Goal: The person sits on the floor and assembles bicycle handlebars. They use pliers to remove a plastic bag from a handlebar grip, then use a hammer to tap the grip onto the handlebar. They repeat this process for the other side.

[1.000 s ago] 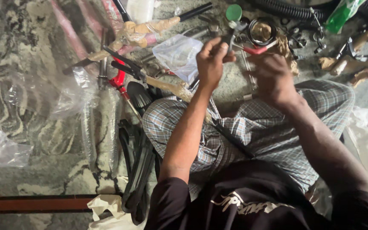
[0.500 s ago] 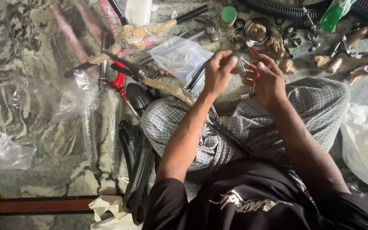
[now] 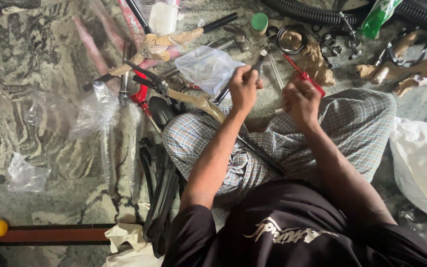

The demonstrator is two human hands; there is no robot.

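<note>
I sit cross-legged on a marbled stone floor in checked trousers. My left hand (image 3: 243, 88) is closed around a slim dark metal part (image 3: 259, 63) whose tip sticks up past the knuckles. My right hand (image 3: 300, 99) grips a red-handled tool (image 3: 308, 80) that points up and away to the left. The two hands are a short way apart above my knees. A long black rod (image 3: 260, 154) lies across my lap.
Clear plastic bag (image 3: 206, 66), red-handled pliers (image 3: 142, 91), paper-wrapped parts (image 3: 171, 39), a green-capped tube (image 3: 259, 23), a black ring (image 3: 291, 39) and corrugated black hose (image 3: 317, 15) lie ahead. Black rubber strips (image 3: 159, 188) lie at left, a white sack (image 3: 423, 163) at right.
Both hands have drawn back from the ring and parts toward my knees, and they have moved slightly apart. The view has shifted a little.
</note>
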